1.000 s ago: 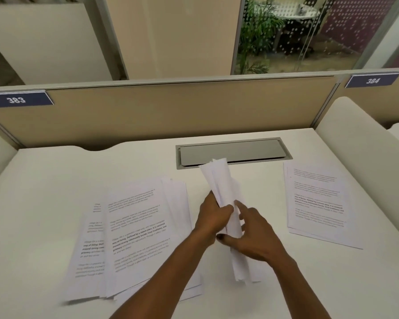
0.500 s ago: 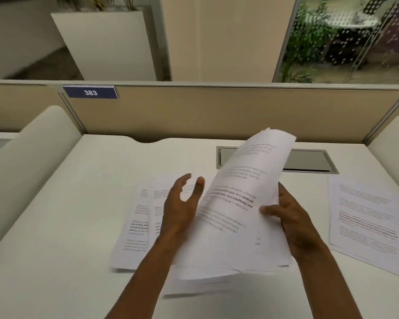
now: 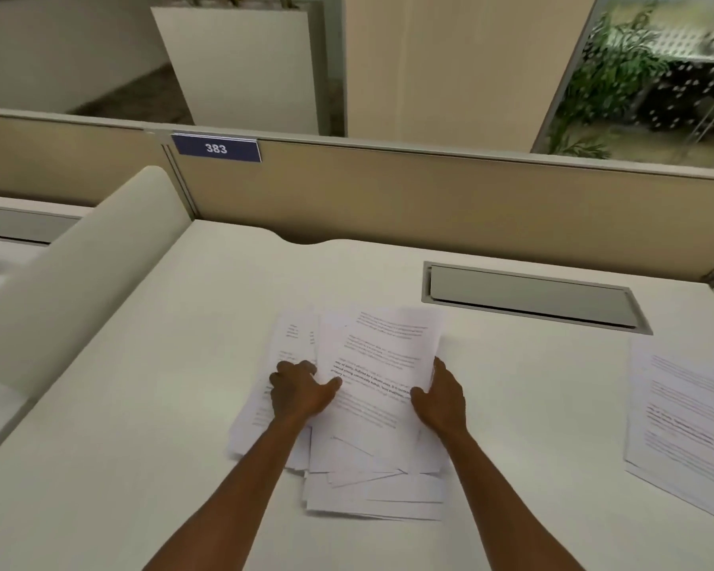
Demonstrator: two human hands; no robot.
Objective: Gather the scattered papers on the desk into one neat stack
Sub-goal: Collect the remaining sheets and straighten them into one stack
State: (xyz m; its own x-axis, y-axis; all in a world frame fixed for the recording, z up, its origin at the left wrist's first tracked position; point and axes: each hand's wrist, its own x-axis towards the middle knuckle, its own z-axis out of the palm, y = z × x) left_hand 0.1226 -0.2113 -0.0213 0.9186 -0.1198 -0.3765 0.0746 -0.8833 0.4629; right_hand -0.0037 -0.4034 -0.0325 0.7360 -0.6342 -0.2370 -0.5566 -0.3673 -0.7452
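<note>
A loose, fanned pile of printed papers (image 3: 372, 405) lies in the middle of the white desk (image 3: 141, 405), sheets sticking out at the near and left sides. My left hand (image 3: 301, 393) sits on the pile's left part with curled fingers, its thumb across the left edge of the top sheets. My right hand (image 3: 442, 399) grips the right edge of the top sheets, thumb on the printed face. A second, separate set of printed papers (image 3: 685, 426) lies flat at the desk's right side, apart from both hands.
A grey cable flap (image 3: 528, 298) is set into the desk behind the pile. A rounded white divider (image 3: 79, 282) bounds the left side, and a beige partition (image 3: 429, 191) with a blue 383 label (image 3: 216, 148) closes the back.
The bundle I held upright, then curved in the air, now lies flat on the left pile. Both hands have come down onto it. My view has swung left.
</note>
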